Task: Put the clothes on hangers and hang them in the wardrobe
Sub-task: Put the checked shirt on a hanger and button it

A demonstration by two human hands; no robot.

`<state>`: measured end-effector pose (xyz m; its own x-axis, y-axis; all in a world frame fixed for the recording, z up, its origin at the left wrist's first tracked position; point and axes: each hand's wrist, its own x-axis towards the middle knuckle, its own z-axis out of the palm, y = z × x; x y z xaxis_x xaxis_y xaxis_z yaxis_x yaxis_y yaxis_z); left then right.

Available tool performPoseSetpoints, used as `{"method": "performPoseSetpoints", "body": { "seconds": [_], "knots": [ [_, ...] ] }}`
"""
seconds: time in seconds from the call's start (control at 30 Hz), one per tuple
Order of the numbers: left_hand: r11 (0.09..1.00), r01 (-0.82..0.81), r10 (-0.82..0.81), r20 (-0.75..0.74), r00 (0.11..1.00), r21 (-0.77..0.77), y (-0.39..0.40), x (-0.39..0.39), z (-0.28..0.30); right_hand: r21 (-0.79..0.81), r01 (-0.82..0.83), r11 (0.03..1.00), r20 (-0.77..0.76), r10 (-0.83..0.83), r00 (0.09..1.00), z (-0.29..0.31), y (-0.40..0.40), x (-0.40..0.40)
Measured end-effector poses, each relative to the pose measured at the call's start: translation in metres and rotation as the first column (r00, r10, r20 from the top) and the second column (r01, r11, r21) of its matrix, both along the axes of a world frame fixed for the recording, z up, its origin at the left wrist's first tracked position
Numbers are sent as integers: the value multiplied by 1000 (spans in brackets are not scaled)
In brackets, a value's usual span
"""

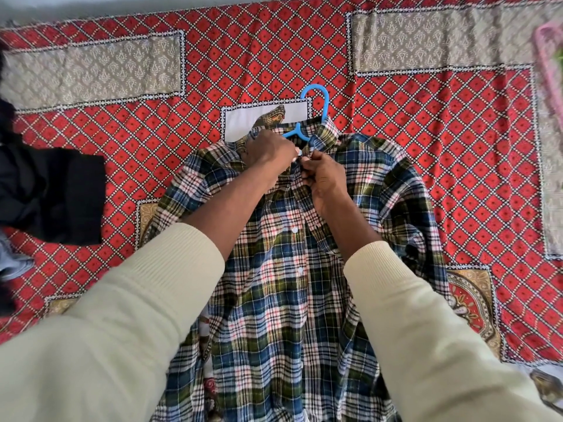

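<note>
While the plaid cotton shirt [274, 269] in blue, green, white and red lies face-up on the red diamond-patterned bedspread [426, 147], the blue plastic hanger [316, 108] sits inside its collar, hook projecting beyond the neckline. The left hand [268, 150] and the right hand [323, 178] meet at the top of the placket, fingers curled and pinching the fabric edges just below the collar, apparently at the top button. To do this step well, the two front edges should be aligned before the button is passed through, and the collar kept centred on the hanger so the shoulders sit evenly. A black garment [51, 193] lies near the left edge; a pink hanger [548, 56] lies at the far right.
</note>
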<state>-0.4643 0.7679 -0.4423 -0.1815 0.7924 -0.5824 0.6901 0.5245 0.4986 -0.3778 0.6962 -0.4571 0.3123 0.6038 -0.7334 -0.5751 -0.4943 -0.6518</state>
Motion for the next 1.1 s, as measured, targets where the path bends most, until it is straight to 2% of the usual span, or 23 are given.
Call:
{"method": "performPoseSetpoints", "body": {
  "seconds": [0.2,0.37,0.5,0.63,0.7,0.9,1.1],
  "knots": [
    [1000,-4,4,33,999,-13,-3,0,3,-23,20,1000,23,-19,1000,0,2,-2],
    [998,-46,49,-73,996,33,-3,3,-9,4,59,998,15,-59,998,-1,1,-5],
    [999,-42,43,47,998,-27,-3,1,4,26,68,997,9,-69,998,-3,-2,-6],
    [997,-10,21,137,990,-77,1,-7,10,29,124,992,-139,-119,983,-5,-1,-3],
    [999,-13,19,140,990,-47,1,-7,11,2,129,992,-150,-128,980,-6,2,-2],
    [999,-8,5,75,997,41,-3,-4,9,-36,41,999,9,-40,999,-7,10,-5],
    [997,72,-67,137,988,-33,1,-4,15,15,-85,996,186,81,979,-5,10,-4]
  ]
}}
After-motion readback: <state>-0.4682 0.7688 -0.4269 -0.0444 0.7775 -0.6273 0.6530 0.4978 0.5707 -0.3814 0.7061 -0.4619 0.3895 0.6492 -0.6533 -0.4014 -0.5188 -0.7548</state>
